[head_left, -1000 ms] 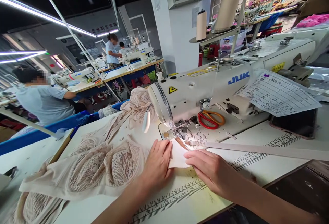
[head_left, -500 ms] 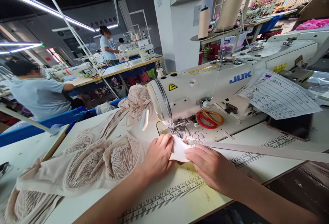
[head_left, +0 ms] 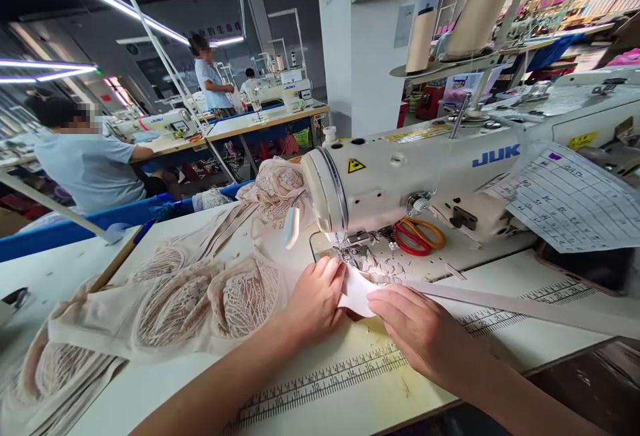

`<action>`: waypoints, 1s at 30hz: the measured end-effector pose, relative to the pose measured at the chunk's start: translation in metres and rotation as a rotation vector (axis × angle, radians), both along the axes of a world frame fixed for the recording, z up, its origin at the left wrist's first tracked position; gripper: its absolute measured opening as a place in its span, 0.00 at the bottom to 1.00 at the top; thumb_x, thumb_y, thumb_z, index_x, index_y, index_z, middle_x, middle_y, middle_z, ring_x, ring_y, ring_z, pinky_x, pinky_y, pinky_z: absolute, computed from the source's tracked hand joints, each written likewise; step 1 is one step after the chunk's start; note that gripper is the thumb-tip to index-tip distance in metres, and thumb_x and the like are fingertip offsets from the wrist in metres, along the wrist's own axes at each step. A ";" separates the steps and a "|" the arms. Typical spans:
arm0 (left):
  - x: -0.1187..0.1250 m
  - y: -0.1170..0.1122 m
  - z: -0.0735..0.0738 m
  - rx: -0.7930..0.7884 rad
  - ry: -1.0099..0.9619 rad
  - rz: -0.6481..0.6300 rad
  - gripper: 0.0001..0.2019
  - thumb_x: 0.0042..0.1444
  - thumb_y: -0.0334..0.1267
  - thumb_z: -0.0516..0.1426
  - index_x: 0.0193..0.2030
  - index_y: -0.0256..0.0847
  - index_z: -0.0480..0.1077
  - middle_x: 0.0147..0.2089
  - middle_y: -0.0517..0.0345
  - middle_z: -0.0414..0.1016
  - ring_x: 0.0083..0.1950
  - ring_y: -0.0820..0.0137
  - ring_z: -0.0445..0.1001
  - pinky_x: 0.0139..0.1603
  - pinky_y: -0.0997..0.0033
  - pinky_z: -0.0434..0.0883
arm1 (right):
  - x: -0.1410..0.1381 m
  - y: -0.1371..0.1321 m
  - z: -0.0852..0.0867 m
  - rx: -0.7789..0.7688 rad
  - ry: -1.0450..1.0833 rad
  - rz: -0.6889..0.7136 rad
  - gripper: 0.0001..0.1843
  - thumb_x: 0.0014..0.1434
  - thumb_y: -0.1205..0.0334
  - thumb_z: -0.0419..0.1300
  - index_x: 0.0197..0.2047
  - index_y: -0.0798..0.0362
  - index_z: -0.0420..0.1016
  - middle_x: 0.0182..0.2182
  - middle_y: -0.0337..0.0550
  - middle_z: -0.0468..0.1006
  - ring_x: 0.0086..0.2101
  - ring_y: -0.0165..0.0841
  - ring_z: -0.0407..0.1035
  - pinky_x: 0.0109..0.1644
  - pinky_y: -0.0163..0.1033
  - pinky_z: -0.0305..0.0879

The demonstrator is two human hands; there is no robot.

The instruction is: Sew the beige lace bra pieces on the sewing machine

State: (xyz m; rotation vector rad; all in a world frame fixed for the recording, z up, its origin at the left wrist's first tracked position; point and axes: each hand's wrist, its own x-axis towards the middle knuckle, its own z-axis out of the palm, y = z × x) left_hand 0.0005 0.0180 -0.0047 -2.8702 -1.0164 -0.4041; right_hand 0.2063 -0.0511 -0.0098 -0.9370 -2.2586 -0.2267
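A pale piece of bra fabric [head_left: 361,294] lies at the needle area of a white sewing machine [head_left: 390,179]. My left hand [head_left: 320,293] presses on its left side, fingers together close to the presser foot [head_left: 354,254]. My right hand [head_left: 413,323] pinches the fabric's right edge between thumb and fingers. Beyond the right fingers, a long pale strip [head_left: 480,296] runs off to the right. Beige lace bras [head_left: 200,306] lie heaped left of my left hand; whether they join the held piece is hidden by that hand.
Red and orange scissors [head_left: 417,236] lie on the machine bed among thread scraps. A written paper sheet [head_left: 575,196] hangs at the right over a dark phone [head_left: 585,266]. Ruler markings [head_left: 320,386] cross the table front. Thread cones [head_left: 420,39] stand behind. Other people work at the left.
The whole view has shifted, so the machine and table appear farther right. Both hands keep their hold on the fabric by the needle, with little visible movement against the machine.
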 end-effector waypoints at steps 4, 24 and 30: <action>0.001 0.001 -0.002 0.017 -0.007 -0.002 0.22 0.57 0.35 0.49 0.57 0.26 0.64 0.52 0.34 0.70 0.51 0.51 0.68 0.46 0.51 0.72 | -0.001 0.000 0.000 -0.028 0.011 -0.010 0.20 0.58 0.81 0.45 0.46 0.55 0.69 0.37 0.46 0.75 0.40 0.37 0.70 0.45 0.44 0.71; 0.006 -0.034 0.008 0.101 0.033 -0.076 0.10 0.63 0.26 0.49 0.45 0.34 0.69 0.35 0.54 0.73 0.30 0.68 0.70 0.26 0.70 0.69 | -0.018 0.010 0.000 -0.031 -0.077 -0.085 0.15 0.59 0.79 0.47 0.33 0.56 0.71 0.30 0.45 0.71 0.33 0.36 0.64 0.38 0.41 0.66; -0.010 -0.017 -0.005 0.221 -0.013 -0.230 0.11 0.66 0.27 0.47 0.42 0.33 0.70 0.37 0.51 0.73 0.35 0.68 0.69 0.33 0.69 0.71 | -0.011 0.007 0.003 0.064 -0.166 -0.102 0.16 0.62 0.77 0.48 0.42 0.57 0.75 0.35 0.48 0.76 0.37 0.38 0.67 0.39 0.43 0.64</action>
